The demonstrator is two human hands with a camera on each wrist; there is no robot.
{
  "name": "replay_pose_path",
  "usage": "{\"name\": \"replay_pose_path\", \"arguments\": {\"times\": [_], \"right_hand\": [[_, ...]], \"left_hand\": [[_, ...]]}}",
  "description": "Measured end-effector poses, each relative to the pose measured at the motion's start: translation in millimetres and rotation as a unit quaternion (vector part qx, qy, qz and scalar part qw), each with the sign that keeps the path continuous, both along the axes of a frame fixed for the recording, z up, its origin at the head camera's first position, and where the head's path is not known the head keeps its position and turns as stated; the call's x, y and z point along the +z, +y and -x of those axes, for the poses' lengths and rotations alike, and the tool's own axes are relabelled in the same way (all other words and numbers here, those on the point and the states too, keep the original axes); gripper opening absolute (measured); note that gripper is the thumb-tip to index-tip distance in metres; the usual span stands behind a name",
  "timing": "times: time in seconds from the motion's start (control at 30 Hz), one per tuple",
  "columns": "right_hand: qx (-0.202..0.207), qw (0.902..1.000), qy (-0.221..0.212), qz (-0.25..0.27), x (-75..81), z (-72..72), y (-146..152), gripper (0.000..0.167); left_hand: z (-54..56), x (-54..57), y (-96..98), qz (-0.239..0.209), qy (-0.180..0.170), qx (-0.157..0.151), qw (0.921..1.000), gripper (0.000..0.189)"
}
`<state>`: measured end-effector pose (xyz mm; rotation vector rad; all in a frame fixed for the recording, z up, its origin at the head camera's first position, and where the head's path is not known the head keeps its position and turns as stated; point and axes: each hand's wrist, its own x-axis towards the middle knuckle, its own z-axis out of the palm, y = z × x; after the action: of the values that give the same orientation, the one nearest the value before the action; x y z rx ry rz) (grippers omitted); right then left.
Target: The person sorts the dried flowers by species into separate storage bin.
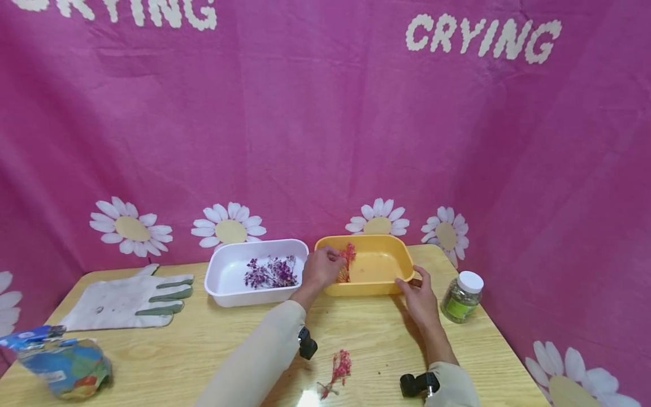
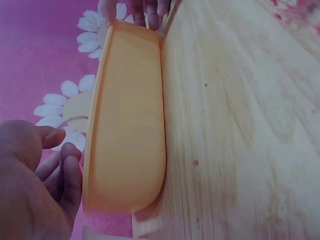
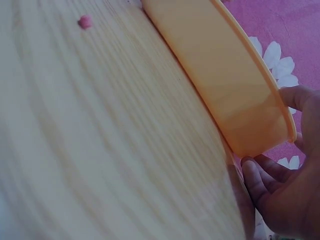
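A yellow plastic tray [image 1: 378, 288] stands on the table, a red dried-flower sprig [image 1: 348, 254] at its left end. My left hand [image 1: 321, 270] is over that end, fingertips right beside the sprig. The left wrist view shows its thumb and fingers [image 2: 72, 172] loosely bent at the rim, with nothing visible between them. My right hand [image 1: 421, 294] grips the tray's front right corner; its thumb [image 3: 295, 97] lies over the rim and the other fingers are low against the outer wall. Another pinkish-red sprig [image 1: 341, 366] lies on the table between my forearms.
Left of the yellow tray is a white tray [image 1: 216, 285] holding purple dried flowers [image 1: 272, 272]. A clear jar [image 1: 461, 297] with a white lid stands at the right. On the left lie a work glove [image 1: 122, 299] and a colourful pouch [image 1: 66, 367]. A pink curtain [image 1: 315, 124] hangs behind.
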<state>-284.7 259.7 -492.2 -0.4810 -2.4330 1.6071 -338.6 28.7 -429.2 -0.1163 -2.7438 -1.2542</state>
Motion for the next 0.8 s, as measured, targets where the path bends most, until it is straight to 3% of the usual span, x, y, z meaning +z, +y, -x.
{"name": "replay_pose_path", "arguments": {"times": [0.3,0.6,0.8], "right_hand": [[0.001,0.9999,0.01,0.003,0.1,3.4,-2,0.067],[0.003,1.0,-0.002,0.0,2.9,3.1,-3,0.068],[-0.003,1.0,-0.006,0.0,1.7,-0.8,-1,0.067]], "left_hand": [[-15.7,-5.5,-8.8,-0.025,0.068,-0.057,0.9957,0.024],[-36.7,-7.5,-23.9,-0.089,0.075,-0.107,0.9874,0.024],[-54.4,-21.4,-37.8,-0.092,0.073,-0.122,0.9855,0.029]]}}
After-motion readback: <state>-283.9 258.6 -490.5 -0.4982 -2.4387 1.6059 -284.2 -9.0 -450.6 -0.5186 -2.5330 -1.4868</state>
